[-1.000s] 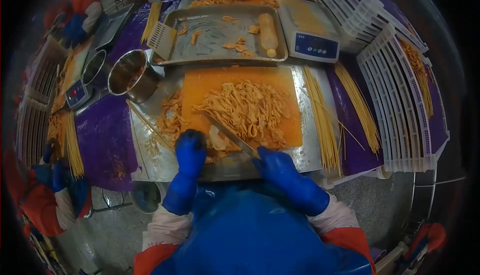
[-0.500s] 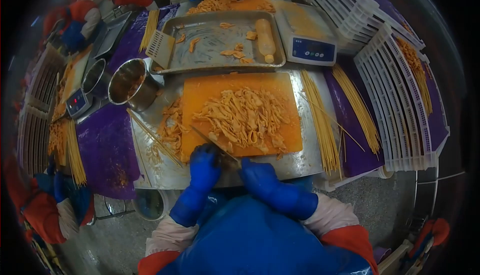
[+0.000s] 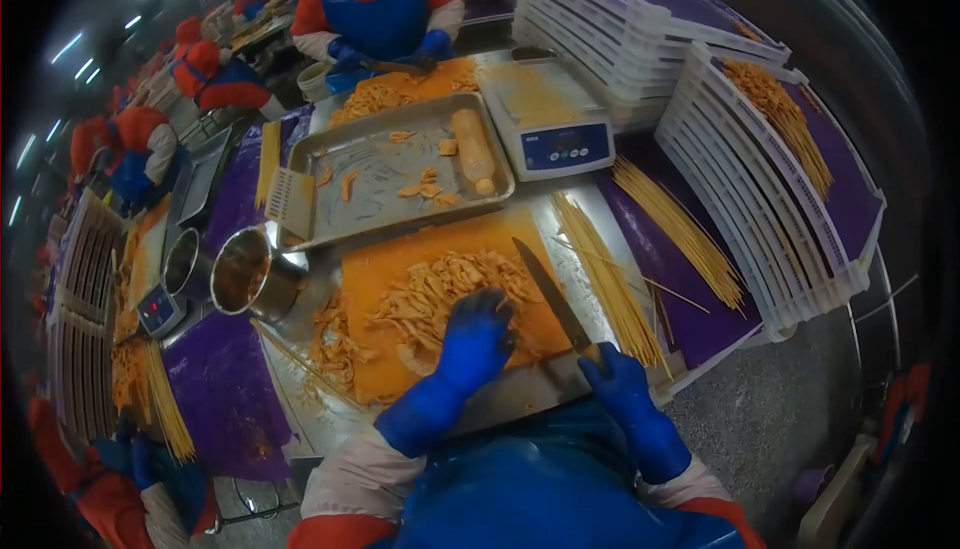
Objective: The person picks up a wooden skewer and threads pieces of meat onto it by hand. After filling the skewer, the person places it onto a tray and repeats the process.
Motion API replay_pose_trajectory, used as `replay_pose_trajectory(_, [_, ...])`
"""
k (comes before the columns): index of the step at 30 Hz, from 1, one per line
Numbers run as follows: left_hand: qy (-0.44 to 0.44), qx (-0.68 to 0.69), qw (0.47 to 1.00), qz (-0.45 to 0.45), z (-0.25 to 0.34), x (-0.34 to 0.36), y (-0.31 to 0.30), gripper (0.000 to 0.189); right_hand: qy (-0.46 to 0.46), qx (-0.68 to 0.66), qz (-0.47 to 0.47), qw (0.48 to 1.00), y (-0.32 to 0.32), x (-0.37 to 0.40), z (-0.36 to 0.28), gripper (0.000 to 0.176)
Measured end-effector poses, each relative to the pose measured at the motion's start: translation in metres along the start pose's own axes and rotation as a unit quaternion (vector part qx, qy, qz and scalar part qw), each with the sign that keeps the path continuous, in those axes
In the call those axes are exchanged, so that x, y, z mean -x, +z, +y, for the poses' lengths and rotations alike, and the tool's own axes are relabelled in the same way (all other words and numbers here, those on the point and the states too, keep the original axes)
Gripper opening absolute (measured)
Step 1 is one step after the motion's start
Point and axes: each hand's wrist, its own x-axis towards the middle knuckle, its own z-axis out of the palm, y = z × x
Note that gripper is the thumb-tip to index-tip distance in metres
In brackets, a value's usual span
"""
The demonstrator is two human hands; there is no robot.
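Observation:
My right hand (image 3: 615, 381), in a blue glove, is closed around the handle of a long knife (image 3: 550, 291). The blade points away from me along the right edge of the orange cutting board (image 3: 375, 269). On the board lies a heap of pale, orange-coated meat strips (image 3: 440, 294). My left hand (image 3: 478, 334), also gloved in blue, rests over the near right part of this heap with its fingers stretched out. More strips spill past the left edge of the board onto the metal table.
Beyond the board stands a metal tray (image 3: 375, 217) with a bottle (image 3: 472, 152) and scraps. A scale (image 3: 565, 149), skewers (image 3: 610, 289) and stacked white racks (image 3: 770, 209) are to the right. At left is a steel pot (image 3: 255, 274). A co-worker (image 3: 375, 14) stands opposite.
My left hand has moved from the board's near edge onto the meat strips. The knife has swung from the board's near left to its right side in my right hand. The view has tilted up.

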Motion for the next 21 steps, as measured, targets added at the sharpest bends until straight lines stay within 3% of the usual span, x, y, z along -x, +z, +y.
replay_pose_trajectory(2, [0.106, -0.047, 0.993, -0.028, 0.009, -0.026, 0.041, 0.041, 0.005, 0.025, 0.058, 0.998, -0.018, 0.000, 0.010, 0.039])
replay_pose_trajectory(3, [0.088, -0.074, 0.993, -0.019, -0.001, -0.031, 0.061, 0.036, 0.012, 0.034, 0.075, 0.997, -0.027, 0.002, 0.016, 0.039])
replay_pose_trajectory(5, [0.049, -0.047, 0.997, -0.034, -0.009, -0.039, 0.040, 0.030, 0.019, 0.049, 0.105, 0.993, -0.043, 0.003, 0.028, 0.039])
replay_pose_trajectory(9, [-0.049, -0.143, 0.988, -0.034, -0.053, -0.016, 0.016, 0.026, 0.046, 0.056, 0.136, 0.988, -0.078, -0.002, 0.060, 0.034])
replay_pose_trajectory(14, [-0.168, -0.247, 0.954, -0.005, -0.103, 0.018, -0.010, 0.028, -0.050, 0.096, 0.244, 0.964, -0.098, -0.052, 0.114, 0.027])
replay_pose_trajectory(17, [-0.138, -0.074, 0.985, 0.071, -0.042, 0.011, -0.037, 0.033, -0.026, 0.146, 0.264, 0.953, -0.115, -0.083, 0.122, 0.025])
replay_pose_trajectory(19, [-0.097, 0.008, 0.994, 0.057, -0.004, 0.014, -0.016, 0.039, -0.040, 0.185, 0.265, 0.945, -0.112, -0.104, 0.141, 0.025])
replay_pose_trajectory(21, [-0.089, 0.063, 0.994, -0.015, 0.041, 0.011, 0.002, 0.037, -0.048, 0.211, 0.253, 0.943, -0.105, -0.125, 0.155, 0.027])
